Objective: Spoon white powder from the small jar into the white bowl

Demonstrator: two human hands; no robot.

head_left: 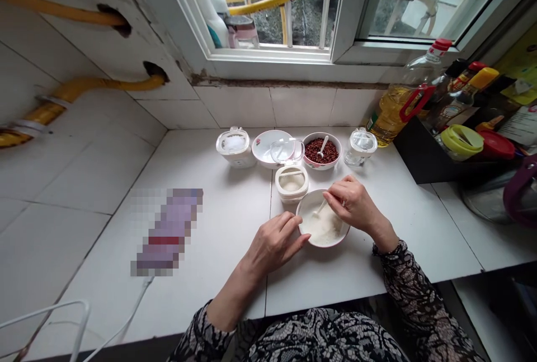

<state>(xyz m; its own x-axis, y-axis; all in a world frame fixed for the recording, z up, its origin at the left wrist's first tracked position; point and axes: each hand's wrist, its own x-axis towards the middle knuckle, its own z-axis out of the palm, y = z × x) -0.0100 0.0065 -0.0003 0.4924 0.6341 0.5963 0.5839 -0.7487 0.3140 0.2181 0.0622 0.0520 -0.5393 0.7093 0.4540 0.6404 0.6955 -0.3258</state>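
Observation:
My right hand (354,202) pinches the handle of a small white spoon (319,210), whose tip is in white powder or fine grains (325,230). These fill part of a white bowl (327,246) on the counter. At the bowl's left edge my left hand (272,241) steadies it, thumb and fingers closed on the rim. Just behind the bowl stands a square cream jar (289,197) with its top open and pale contents inside. Farther back, a bowl (322,167) of small dark red grains has a second white spoon (323,146) in it.
Along the back are a lidded jar (235,156), a white bowl (263,146) with a clear lid (287,150) over its edge, and a clear jar (361,148). An oil bottle (388,110) and a black condiment rack (423,152) stand right. A blurred purple object (172,227) with a cable lies left.

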